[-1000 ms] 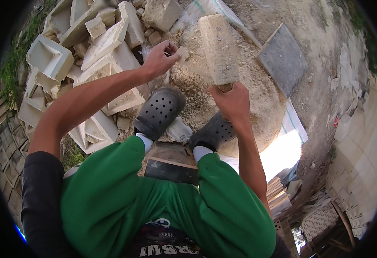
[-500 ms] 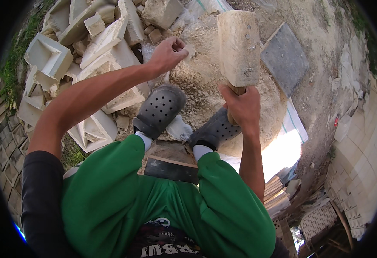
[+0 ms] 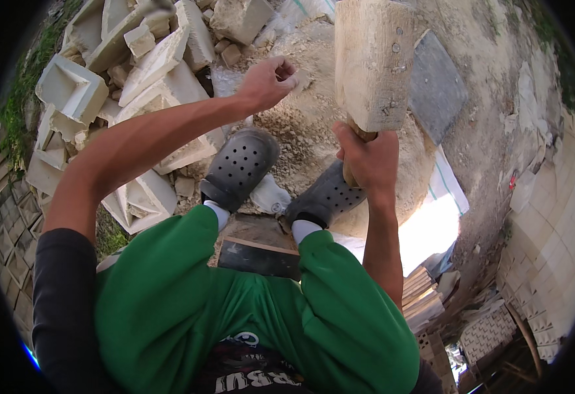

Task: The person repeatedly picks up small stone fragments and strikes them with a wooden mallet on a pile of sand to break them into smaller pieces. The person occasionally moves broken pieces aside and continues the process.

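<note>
My right hand (image 3: pixel 371 161) grips the handle of a wooden mallet (image 3: pixel 374 69). Its blocky pale head, dotted with nail heads, is raised in front of me. Out ahead and to the left, my left hand (image 3: pixel 268 85) is closed, thumb and fingers curled together. A small pale stone chip (image 3: pixel 302 80) shows at its fingertips, blurred against the ground. Below both hands lies a mound of crumbled pale rubble (image 3: pixel 300 125). My feet in grey clogs (image 3: pixel 240 167) rest at its near edge.
Broken pale blocks (image 3: pixel 159 72) are heaped at the left. A dark square slab (image 3: pixel 437 88) lies right of the mallet. White sheeting (image 3: pixel 442 217) shows beside the mound. Stacked tiles (image 3: pixel 550 210) stand at far right, and a dark board (image 3: pixel 258 257) lies between my legs.
The mallet has risen and tilted slightly, its head now partly cut off by the top edge. My left hand has shifted a little to the right with the chip at its fingertips.
</note>
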The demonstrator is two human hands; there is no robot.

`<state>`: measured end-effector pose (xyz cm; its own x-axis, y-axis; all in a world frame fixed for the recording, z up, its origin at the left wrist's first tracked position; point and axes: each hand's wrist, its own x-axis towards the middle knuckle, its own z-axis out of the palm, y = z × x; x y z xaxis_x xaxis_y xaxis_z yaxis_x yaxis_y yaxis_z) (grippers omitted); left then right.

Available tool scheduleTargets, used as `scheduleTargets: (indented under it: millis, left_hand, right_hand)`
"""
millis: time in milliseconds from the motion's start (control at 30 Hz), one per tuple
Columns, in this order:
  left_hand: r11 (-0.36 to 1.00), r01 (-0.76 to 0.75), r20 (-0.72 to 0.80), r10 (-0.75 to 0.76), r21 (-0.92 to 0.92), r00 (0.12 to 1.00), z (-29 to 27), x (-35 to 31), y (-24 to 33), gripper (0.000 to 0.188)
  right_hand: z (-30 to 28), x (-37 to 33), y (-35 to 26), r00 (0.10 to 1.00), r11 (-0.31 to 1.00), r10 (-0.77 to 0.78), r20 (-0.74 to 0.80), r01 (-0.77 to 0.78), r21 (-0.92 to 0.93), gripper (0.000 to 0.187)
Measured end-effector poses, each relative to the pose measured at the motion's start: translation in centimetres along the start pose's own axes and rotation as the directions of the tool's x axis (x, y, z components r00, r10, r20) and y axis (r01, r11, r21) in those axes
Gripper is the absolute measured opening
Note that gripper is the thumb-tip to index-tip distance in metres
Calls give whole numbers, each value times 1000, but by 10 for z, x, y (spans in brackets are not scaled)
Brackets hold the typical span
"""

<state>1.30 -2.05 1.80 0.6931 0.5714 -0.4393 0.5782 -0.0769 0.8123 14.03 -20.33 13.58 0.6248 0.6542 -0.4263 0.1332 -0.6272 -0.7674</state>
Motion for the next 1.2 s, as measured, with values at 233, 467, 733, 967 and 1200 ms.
scheduleTargets:
  millis: [233, 467, 733, 967, 1200]
  left_hand:
    - [999, -1, -40, -1, -48, 999, -1, -4, -10, 28]
    - [999, 26, -57, -28, -26, 998, -10, -9, -12, 29]
    - [997, 13, -80, -19, -72, 997, -6, -4, -12, 34]
    - [993, 85, -42, -88, -78, 995, -9, -9, -12, 36]
    - [999, 24, -17, -24, 22, 1000, -3, 5, 9, 31]
  right_hand:
    - [44, 8, 60, 995, 990, 77, 70, -68, -122, 36]
    - [22, -6, 21, 998, 995, -37, 48, 41, -90, 34]
    - [41, 9, 60, 972, 963, 217, 93, -198, -185, 32]
    - [22, -1, 69, 954, 946, 299, 11, -298, 128, 27]
    - [-4, -7, 78, 914, 884, 404, -36, -380, 272, 33]
